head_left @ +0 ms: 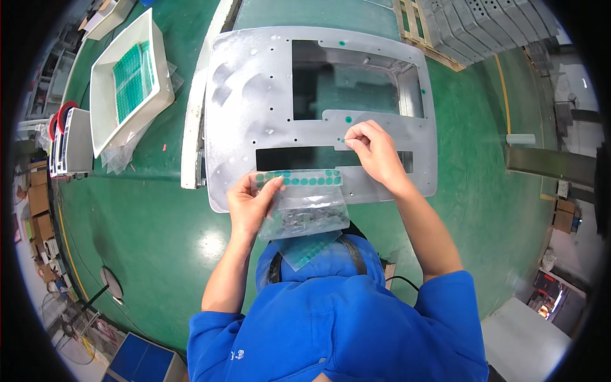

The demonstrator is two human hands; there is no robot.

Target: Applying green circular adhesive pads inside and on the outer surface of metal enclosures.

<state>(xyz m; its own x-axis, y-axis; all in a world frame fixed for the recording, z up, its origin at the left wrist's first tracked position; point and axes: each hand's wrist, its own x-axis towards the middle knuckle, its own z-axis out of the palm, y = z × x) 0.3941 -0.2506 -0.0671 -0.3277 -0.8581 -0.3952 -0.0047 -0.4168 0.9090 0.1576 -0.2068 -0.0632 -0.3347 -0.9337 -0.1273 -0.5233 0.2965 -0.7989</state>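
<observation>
A large grey metal panel (232, 130) with rectangular cut-outs and small holes lies in front of me. My left hand (250, 205) pinches a clear strip of round green stickers (312, 181) over the panel's near edge. Below the strip hangs a clear plastic bag (305, 216) with small dark pieces inside, and a green-dotted sheet (309, 249) shows under it. My right hand (377, 151) is closed in a pinch at the bridge between the cut-outs, with a small green sticker (342, 140) at its fingertips. Another green sticker (349, 119) sits on the panel just beyond.
To the left, a white bin (102, 118) holds green sticker sheets, beside a white device (77, 141) with red rolls. Grey metal parts (487, 28) are stacked on a wooden pallet (439, 54) at the far right. A round-headed stand (111, 282) is at lower left.
</observation>
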